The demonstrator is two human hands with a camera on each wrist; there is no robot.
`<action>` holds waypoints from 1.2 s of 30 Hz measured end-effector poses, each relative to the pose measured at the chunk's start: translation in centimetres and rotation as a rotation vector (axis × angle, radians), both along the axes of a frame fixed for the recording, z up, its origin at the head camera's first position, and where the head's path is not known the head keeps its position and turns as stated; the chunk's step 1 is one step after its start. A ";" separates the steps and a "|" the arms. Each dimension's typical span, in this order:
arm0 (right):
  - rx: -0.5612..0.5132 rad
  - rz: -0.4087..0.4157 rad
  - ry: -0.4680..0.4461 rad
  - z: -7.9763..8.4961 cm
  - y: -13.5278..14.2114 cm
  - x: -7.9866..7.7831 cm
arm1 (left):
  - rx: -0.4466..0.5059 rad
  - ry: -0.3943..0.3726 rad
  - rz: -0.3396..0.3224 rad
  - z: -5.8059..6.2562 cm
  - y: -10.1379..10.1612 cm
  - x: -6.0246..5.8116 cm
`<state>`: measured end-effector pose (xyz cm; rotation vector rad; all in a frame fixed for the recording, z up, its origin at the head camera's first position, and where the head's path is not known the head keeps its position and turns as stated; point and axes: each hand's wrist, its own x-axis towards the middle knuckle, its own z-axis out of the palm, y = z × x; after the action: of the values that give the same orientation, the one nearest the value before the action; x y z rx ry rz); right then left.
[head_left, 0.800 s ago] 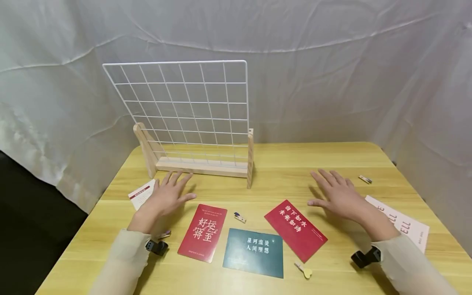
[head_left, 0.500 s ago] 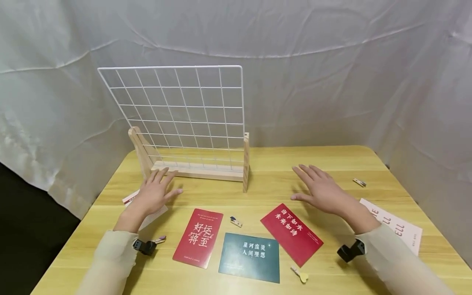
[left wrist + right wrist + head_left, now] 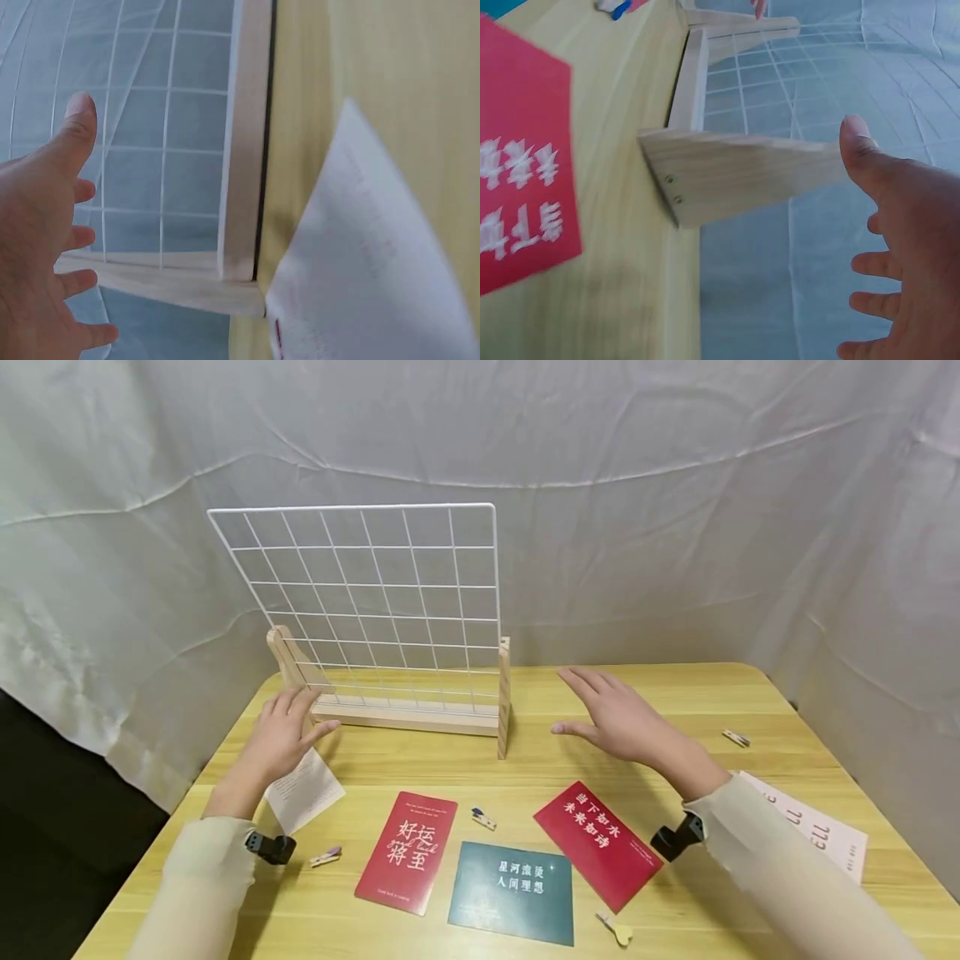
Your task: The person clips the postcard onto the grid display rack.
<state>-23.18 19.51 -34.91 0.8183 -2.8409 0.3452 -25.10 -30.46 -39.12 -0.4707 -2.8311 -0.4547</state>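
A white wire grid [image 3: 375, 585] stands upright in a wooden stand [image 3: 412, 717] at the back left of the table. My left hand [image 3: 281, 735], fingers spread and holding nothing, is over a white printed card [image 3: 306, 793], close to the stand's left end. To the right of the stand my right hand [image 3: 618, 718] is raised with straight fingers, nothing in it. In the right wrist view the thumb [image 3: 859, 150] overlaps the tip of the stand's side piece [image 3: 742, 169]. Below that hand lies a red card [image 3: 597, 843].
Another red card [image 3: 407, 852] and a teal card [image 3: 512, 893] lie at the front. Pink-white cards [image 3: 817, 827] are at the right, partly behind the right sleeve. Small clothespins lie about: purple [image 3: 326, 857], blue [image 3: 483, 818], yellow [image 3: 617, 930], and one far right [image 3: 736, 738].
Both hands have moved away from me toward the grid stand, the right one also leftward. The left hand has shifted left, showing more of the white card. Its fingers stay empty.
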 end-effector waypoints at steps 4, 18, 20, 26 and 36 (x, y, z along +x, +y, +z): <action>-0.027 -0.007 0.000 0.9 -1.4 -0.6 | 0.025 0.011 0.049 1.2 -0.4 -0.3; -0.120 -0.038 0.022 3.1 -4.9 -2.6 | 0.152 -0.023 0.213 5.2 -1.5 -3.5; -0.126 -0.051 0.024 3.4 -5.4 -2.8 | 0.179 -0.018 0.237 5.7 -1.6 -3.8; -0.127 -0.102 0.005 4.0 -6.8 -3.2 | 0.197 -0.027 0.251 6.8 -1.9 -4.8; -0.143 -0.152 0.100 3.5 -8.3 -3.4 | 0.159 -0.093 0.180 7.4 -2.4 -6.3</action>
<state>-26.55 11.23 -31.41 0.5714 -2.7274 0.4650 -31.36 -32.91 -31.71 -0.1655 -2.8611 -0.6740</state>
